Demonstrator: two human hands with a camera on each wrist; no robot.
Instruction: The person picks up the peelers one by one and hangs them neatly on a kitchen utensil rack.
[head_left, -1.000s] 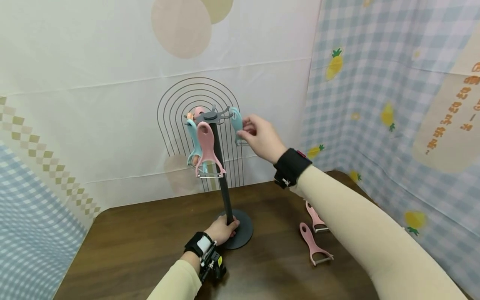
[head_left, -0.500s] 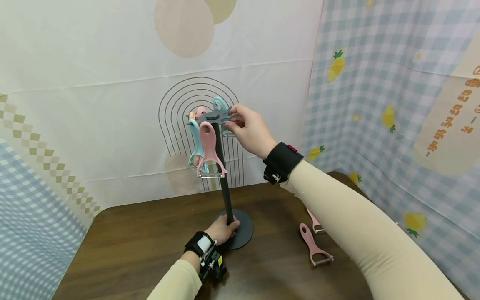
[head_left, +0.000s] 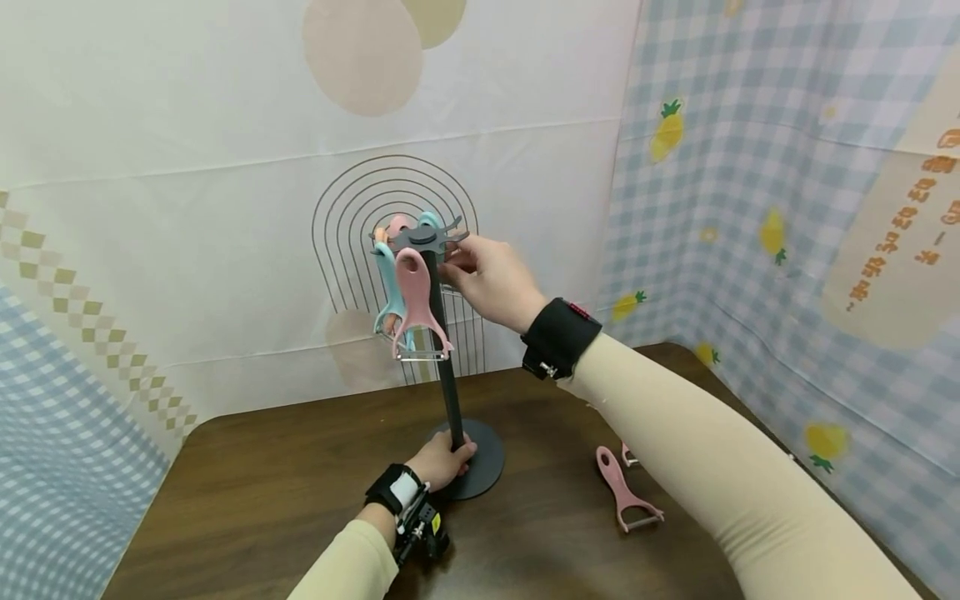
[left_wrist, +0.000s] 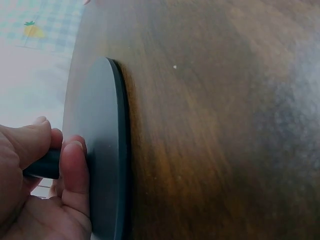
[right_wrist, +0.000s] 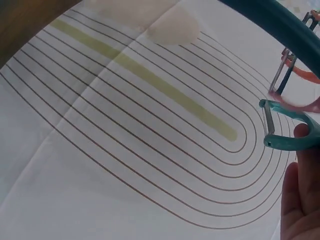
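Observation:
A dark stand (head_left: pixel 448 392) with a round base (head_left: pixel 483 462) rises from the brown table (head_left: pixel 285 483). From the hooks at its top (head_left: pixel 420 237) hang a pink peeler (head_left: pixel 416 304), a light blue peeler (head_left: pixel 386 283) and another pink one (head_left: pixel 395 223). My right hand (head_left: pixel 487 279) pinches a teal peeler (head_left: pixel 432 219) right at the hooks. In the right wrist view its blade end (right_wrist: pixel 280 135) shows by my fingertips (right_wrist: pixel 301 131). My left hand (head_left: pixel 442 462) grips the pole just above the base (left_wrist: pixel 102 150), fingers (left_wrist: pixel 72 170) wrapped around it.
Two loose pink peelers lie on the table right of the base, one in full view (head_left: pixel 622 498) and one mostly hidden by my right forearm (head_left: pixel 628 454). Patterned cloth walls (head_left: pixel 750 208) stand close behind and to the right.
My right hand carried the teal peeler from right of the stand in to the hooks, first lifting it above them, then lowering it. The left hand stayed on the pole.

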